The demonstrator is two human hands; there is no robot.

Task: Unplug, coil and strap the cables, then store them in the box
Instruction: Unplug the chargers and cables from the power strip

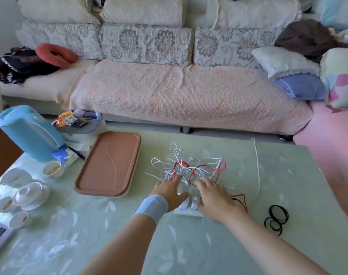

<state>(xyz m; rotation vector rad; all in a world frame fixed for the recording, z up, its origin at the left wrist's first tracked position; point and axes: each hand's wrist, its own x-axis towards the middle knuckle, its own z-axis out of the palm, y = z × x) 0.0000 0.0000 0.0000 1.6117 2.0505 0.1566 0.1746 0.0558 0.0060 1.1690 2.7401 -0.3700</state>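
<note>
A tangle of white and red cables (186,165) lies on the pale green table, running into white chargers (191,192) plugged in a white power strip (186,211). My left hand (171,192), with a blue wristband, lies over the strip's left side, fingers reaching forward into the cables. My right hand (214,197) covers the strip's right side, fingers spread beside the chargers. Whether either hand grips a plug is hidden. Black bands (276,218) lie to the right. A brown tray-like box (109,165) sits to the left.
A blue kettle (29,132), white cups (24,191) and a grey bin with packets (79,122) crowd the table's left. A loose white cable (257,165) runs along the right. A sofa (179,92) stands beyond the table's far edge.
</note>
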